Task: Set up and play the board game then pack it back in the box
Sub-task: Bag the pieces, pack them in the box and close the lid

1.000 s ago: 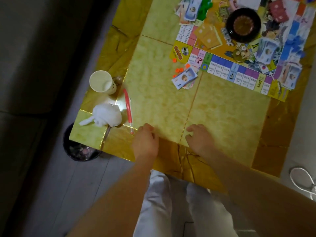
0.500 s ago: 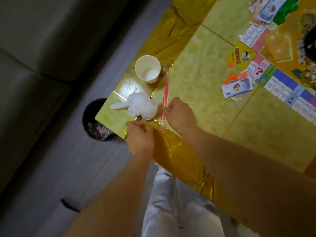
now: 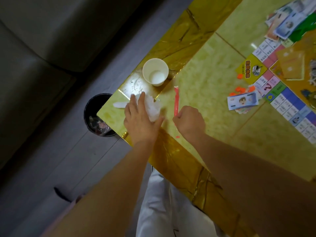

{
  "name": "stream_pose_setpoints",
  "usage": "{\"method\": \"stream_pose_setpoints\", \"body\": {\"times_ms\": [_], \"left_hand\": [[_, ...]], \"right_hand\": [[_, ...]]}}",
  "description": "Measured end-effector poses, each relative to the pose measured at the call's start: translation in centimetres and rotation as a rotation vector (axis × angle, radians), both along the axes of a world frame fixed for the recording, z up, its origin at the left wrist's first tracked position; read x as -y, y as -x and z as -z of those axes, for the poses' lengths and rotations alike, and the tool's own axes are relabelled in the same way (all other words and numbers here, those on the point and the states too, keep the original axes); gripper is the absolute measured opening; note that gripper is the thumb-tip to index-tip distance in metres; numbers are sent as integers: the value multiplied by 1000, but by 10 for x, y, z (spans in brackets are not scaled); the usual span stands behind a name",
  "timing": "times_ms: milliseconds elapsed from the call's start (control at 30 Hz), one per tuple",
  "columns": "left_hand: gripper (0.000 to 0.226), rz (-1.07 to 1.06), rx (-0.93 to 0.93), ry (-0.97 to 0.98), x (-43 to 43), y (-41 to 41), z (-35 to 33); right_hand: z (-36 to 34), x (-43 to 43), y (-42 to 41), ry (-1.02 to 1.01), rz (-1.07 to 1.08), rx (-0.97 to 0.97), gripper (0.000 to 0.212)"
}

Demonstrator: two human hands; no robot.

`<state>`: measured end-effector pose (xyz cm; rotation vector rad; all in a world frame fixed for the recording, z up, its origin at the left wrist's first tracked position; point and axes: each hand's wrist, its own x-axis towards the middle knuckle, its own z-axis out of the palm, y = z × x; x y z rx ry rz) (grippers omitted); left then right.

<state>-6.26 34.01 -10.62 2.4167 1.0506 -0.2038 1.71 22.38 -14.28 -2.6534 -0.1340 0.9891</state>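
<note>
The game board [image 3: 289, 106] lies at the right edge of the table, partly cut off. Play-money notes [image 3: 242, 103] and small orange tokens [image 3: 239, 89] sit beside its corner, and more notes [image 3: 287, 24] lie at the top right. My left hand [image 3: 140, 118] lies flat with straight fingers on a crumpled white tissue [image 3: 153, 108] near the table's left corner. My right hand [image 3: 189, 122] is curled round the lower part of a red pen [image 3: 176, 103] lying on the table.
A white paper cup [image 3: 155, 71] stands upright behind the tissue. A black waste bin [image 3: 97, 115] sits on the floor just off the table's [image 3: 213, 77] left corner. A grey sofa [image 3: 42, 36] fills the upper left. My white-trousered legs are below the table edge.
Both hands moved left from the table's front edge. The left hand went onto the tissue and the right hand closed round the red pen. My view swung left.
</note>
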Motion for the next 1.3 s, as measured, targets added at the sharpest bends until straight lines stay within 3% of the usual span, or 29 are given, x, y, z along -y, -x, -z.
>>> {"method": "stream_pose_setpoints", "body": {"times_ms": [133,300,433,533,700,867,933,1100,1200,1300], "left_hand": [[61,-37,-49,104,-1,-1,5],[57,-131,-49,168,-3,3,0],[56,-123,-51,205,-10,2,-7],[56,-119,-25,244,-20,2,-11],[61,-90,-6,310,-40,0,-16],[61,-178,-23,450,-64,4,-18],[58,-178,29,504,-77,10,-19],[67,-340,174,365,-131,34,-21],[74,-462,118,160,-172,52,-19],[57,-482,53,109,-214,79,-5]], "right_hand": [[-2,19,-5,-146,76,-8,26],[-19,29,-20,-323,199,37,18],[-41,10,-34,-454,66,191,24],[-60,-17,-43,-460,-49,247,26],[-69,-53,-44,-346,-274,144,42],[-45,-69,-38,-141,-235,148,24],[-43,-76,-32,-161,-208,190,17],[-52,-129,0,-405,-208,192,13],[-47,-181,25,-493,-172,148,11],[-41,-237,55,-570,-126,98,11]]}}
